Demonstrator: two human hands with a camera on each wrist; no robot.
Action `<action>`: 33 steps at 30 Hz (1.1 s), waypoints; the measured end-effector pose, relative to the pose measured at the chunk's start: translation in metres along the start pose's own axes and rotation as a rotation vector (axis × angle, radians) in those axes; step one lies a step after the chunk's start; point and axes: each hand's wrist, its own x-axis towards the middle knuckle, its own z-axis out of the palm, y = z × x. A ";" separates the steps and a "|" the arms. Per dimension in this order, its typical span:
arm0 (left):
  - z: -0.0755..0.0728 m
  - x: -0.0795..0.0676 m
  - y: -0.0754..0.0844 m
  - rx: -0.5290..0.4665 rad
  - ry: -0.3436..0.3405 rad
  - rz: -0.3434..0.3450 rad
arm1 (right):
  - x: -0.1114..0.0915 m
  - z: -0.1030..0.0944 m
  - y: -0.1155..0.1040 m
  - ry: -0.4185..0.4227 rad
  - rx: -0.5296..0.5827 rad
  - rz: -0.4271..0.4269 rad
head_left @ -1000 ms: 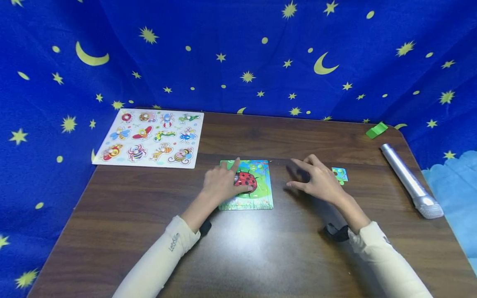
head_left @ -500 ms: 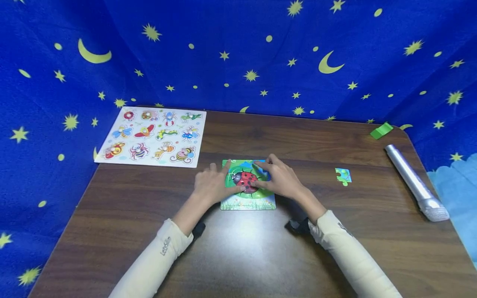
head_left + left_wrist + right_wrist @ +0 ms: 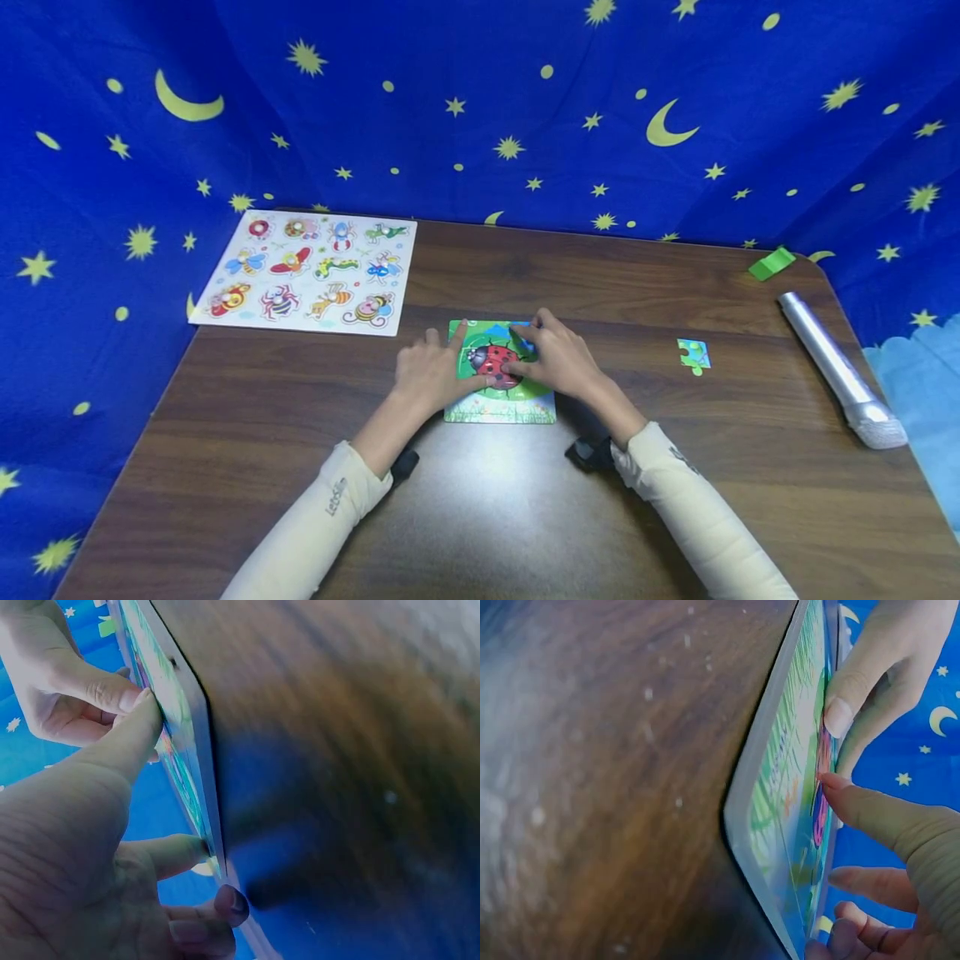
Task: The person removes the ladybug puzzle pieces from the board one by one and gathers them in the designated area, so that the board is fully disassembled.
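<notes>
A square ladybug jigsaw puzzle [image 3: 498,410] lies on the table in front of the person, a red spotted ladybug on green leaves with grass along its near edge. The left hand [image 3: 429,373] rests over its left side, thumb on the ladybug and index finger stretched to the far left edge. From the right, the right hand [image 3: 564,358] reaches over the board, its thumb touching the ladybug and its index finger near the far right corner, which that hand partly covers. Both thumbs press the picture in the right wrist view. A loose puzzle piece [image 3: 694,356] lies right of the right hand.
A white insect peg board [image 3: 311,275] lies at the far left. Along the right edge is a silver microphone [image 3: 836,367], with a small green block [image 3: 772,263] behind it. A blue star-and-moon cloth [image 3: 420,100] hangs behind the brown wooden table [image 3: 645,283].
The right hand has moved left from beside the loose piece onto the puzzle. The left hand has drawn back slightly to the left, uncovering more of the ladybug. Little differs over the last half second.
</notes>
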 end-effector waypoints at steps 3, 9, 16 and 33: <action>0.001 0.000 0.000 -0.008 -0.001 0.000 | 0.000 0.001 -0.001 0.001 0.004 0.008; 0.002 0.001 0.000 -0.015 0.000 -0.009 | 0.002 0.001 -0.004 -0.015 0.015 0.013; 0.002 0.001 0.000 -0.018 0.008 -0.013 | 0.003 0.002 -0.004 -0.021 0.021 0.023; 0.001 0.001 0.002 0.006 0.011 0.001 | 0.011 0.001 -0.006 -0.011 0.061 0.057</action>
